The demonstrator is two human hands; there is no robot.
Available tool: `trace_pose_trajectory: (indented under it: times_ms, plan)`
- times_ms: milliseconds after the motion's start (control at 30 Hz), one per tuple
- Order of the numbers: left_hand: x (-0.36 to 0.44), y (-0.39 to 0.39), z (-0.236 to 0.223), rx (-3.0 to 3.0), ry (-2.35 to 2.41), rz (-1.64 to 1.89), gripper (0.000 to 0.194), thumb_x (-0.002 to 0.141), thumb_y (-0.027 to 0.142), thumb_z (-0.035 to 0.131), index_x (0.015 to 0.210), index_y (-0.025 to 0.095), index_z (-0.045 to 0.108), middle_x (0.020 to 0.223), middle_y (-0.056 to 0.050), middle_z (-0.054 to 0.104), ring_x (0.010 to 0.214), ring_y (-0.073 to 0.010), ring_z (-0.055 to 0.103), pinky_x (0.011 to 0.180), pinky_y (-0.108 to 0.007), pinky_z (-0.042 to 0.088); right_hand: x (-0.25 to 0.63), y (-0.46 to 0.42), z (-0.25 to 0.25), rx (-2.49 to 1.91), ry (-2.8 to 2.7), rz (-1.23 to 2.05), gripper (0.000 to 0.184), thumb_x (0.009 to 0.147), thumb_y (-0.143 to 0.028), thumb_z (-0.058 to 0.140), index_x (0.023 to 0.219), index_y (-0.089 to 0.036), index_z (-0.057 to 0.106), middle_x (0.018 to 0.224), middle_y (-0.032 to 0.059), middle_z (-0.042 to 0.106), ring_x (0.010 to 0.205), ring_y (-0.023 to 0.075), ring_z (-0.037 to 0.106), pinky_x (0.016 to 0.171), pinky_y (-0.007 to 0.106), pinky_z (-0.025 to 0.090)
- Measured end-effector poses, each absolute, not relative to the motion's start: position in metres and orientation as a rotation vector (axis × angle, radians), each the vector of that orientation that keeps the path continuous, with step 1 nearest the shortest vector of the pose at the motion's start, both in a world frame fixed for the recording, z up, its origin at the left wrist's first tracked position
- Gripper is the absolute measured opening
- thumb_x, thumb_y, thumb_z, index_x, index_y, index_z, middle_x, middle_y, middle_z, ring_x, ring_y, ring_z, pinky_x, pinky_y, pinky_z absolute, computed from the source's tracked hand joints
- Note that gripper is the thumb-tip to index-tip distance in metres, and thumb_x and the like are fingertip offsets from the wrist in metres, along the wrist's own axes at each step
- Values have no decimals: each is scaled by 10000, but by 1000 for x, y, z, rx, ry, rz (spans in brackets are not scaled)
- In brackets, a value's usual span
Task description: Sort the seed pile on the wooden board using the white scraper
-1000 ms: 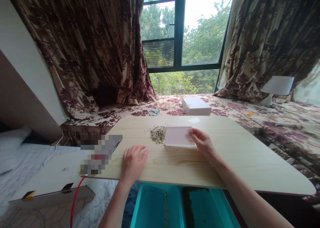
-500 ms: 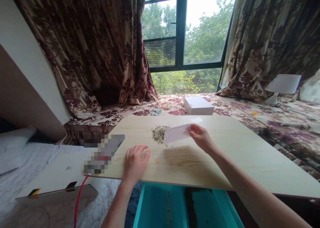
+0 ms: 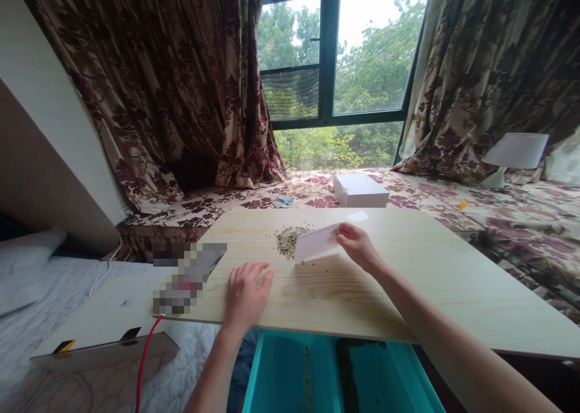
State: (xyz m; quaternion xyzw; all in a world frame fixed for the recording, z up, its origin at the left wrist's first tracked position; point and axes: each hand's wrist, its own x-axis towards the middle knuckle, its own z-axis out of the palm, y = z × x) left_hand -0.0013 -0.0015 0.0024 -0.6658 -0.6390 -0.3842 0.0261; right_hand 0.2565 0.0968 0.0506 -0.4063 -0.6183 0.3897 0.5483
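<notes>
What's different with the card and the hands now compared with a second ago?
The right hand has come up and a little left, raising its end of the white card; the card, nearly level before, now slants down toward the pile of small grains, its lower end slightly further left. Nothing was newly grasped or let go. The left hand stays on the table, and the pile looks much the same.

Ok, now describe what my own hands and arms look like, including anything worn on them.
Your left hand and right hand are bare, with no gloves. The left forearm and right forearm show no sleeves, watch or bracelet. No rings are visible, though some fingers are partly hidden.
</notes>
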Motion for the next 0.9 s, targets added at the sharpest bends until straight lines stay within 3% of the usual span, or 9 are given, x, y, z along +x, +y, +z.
trace_pose_trajectory:
  times_ms: [900]
  plan:
    - [-2, 0, 0, -2067, -1987, -1181, 286, 874, 390, 463, 949, 221, 681, 1027, -56, 716, 989, -237, 621, 973, -433, 423, 249, 97, 60, -1052, -1525, 968, 130, 567, -243, 457, 641, -196, 554, 624, -22, 566, 622, 143, 481, 625, 281, 373]
